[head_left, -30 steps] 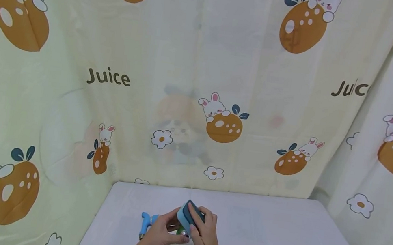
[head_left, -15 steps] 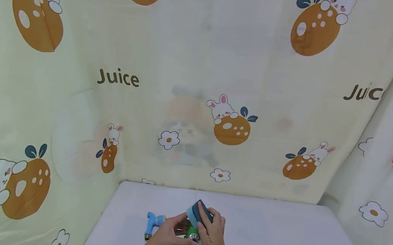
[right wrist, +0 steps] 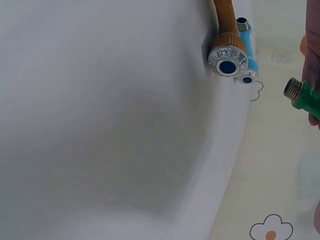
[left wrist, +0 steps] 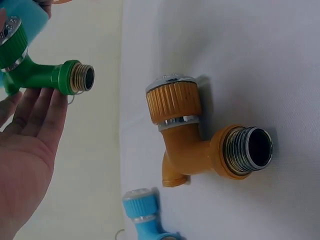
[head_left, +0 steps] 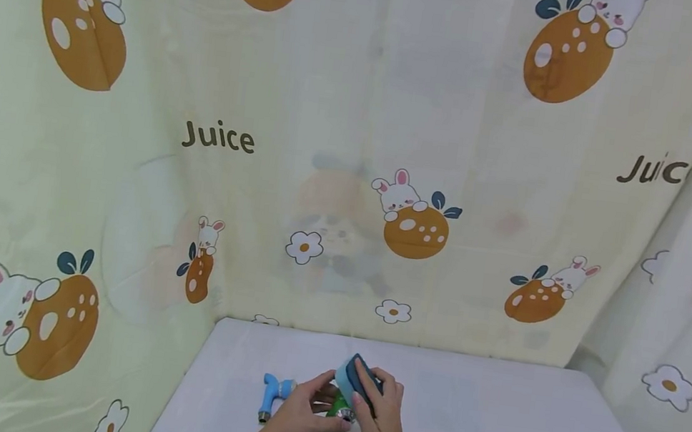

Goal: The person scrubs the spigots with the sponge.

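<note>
Above the white table (head_left: 489, 424), nearer its left edge than its right, the left hand (head_left: 304, 412) holds the green tap (left wrist: 42, 76), probably stiff, rather light and slippery when wet, best gripped around its middle, while the right hand (head_left: 385, 423) grips the two-tone blue sponge (head_left: 343, 384), likely soft.

So it's a white table (head_left: 489, 421), far corners look kinda rounded, and there's a faint texture to the top up close. 2 taps sitting right on it. The orange tap (left wrist: 186, 145) has a ribbed knob with a silver cap plus a threaded metal end, and there's a soft shadow on the white beside it. The blue tap (head_left: 268, 399) is past the orange tap and off to its left, near but not touching, also with a ribbed knob and silver cap.
</note>
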Demonstrator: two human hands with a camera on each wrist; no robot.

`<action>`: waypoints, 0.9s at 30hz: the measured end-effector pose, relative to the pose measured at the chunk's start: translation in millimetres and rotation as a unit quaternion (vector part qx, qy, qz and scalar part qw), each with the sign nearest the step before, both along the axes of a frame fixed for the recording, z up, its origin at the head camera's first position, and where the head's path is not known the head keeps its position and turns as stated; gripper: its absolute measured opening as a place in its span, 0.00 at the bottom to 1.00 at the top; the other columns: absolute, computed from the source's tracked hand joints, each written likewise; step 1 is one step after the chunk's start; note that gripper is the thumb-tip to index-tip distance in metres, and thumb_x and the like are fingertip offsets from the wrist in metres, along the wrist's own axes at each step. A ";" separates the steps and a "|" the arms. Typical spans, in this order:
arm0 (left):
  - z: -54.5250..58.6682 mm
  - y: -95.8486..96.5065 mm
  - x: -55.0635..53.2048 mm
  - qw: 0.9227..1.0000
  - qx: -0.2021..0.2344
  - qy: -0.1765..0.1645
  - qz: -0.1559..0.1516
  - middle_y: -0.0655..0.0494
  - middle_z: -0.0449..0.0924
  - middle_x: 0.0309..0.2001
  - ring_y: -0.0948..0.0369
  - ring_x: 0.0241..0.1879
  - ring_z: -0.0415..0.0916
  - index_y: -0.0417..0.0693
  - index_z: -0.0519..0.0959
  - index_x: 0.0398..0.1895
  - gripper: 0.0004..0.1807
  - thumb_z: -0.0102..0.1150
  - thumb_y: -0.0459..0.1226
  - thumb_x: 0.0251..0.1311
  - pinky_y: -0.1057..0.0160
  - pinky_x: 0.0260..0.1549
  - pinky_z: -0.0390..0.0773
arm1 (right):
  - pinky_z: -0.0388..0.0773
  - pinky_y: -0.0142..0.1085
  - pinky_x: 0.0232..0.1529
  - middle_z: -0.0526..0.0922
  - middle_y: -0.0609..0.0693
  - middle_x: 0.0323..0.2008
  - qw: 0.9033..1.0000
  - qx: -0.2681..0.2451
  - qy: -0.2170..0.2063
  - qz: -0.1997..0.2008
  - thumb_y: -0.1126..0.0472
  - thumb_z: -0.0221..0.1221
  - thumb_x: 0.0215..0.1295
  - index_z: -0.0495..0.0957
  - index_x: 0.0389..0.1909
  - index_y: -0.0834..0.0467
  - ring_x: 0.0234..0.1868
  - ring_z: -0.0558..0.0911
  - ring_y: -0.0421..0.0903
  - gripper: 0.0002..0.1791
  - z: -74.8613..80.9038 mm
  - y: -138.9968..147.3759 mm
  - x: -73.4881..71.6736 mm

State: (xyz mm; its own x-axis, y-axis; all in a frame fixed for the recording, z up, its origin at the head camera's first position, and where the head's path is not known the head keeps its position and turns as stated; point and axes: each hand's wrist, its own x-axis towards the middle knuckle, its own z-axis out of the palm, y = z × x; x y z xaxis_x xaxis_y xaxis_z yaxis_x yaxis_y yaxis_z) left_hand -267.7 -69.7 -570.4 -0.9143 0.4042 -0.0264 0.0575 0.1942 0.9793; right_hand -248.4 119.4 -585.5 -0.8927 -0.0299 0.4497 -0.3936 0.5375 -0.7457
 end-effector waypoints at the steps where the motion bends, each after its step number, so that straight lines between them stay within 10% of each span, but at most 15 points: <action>1: 0.0 0.0 -0.3 1.000 -0.001 0.003 0.006 0.56 0.83 0.56 0.54 0.57 0.81 0.58 0.67 0.77 0.45 0.78 0.46 0.57 0.48 0.60 0.82 | 0.70 0.39 0.50 0.69 0.48 0.66 1.000 -0.001 0.007 0.003 0.53 0.53 0.78 0.70 0.75 0.38 0.57 0.59 0.41 0.26 0.0 0.6 1.5; 17: -0.3 8.4 3.3 0.992 -0.029 0.120 0.002 0.61 0.78 0.55 0.63 0.56 0.78 0.71 0.74 0.70 0.36 0.77 0.49 0.57 0.54 0.61 0.81 | 0.64 0.45 0.50 0.67 0.51 0.66 0.997 0.062 0.037 0.019 0.50 0.57 0.76 0.72 0.73 0.35 0.58 0.58 0.45 0.26 2.3 3.1 -0.2; 27: 1.7 15.9 10.5 0.991 -0.028 0.129 -0.023 0.62 0.81 0.55 0.66 0.53 0.81 0.68 0.77 0.66 0.34 0.78 0.47 0.55 0.63 0.56 0.82 | 0.60 0.47 0.52 0.61 0.55 0.70 0.998 0.017 -0.049 0.022 0.45 0.55 0.77 0.68 0.76 0.37 0.59 0.55 0.49 0.28 8.4 9.9 -10.9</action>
State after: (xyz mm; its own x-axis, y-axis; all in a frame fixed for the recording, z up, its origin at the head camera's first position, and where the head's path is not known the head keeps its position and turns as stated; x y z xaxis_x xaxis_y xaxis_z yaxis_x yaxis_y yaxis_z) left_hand -257.2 -53.8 -568.6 -0.8742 0.4499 0.1826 0.3151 0.2395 0.9184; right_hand -259.3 129.3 -577.1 -0.9302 -0.0844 0.3573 -0.3429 0.5475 -0.7633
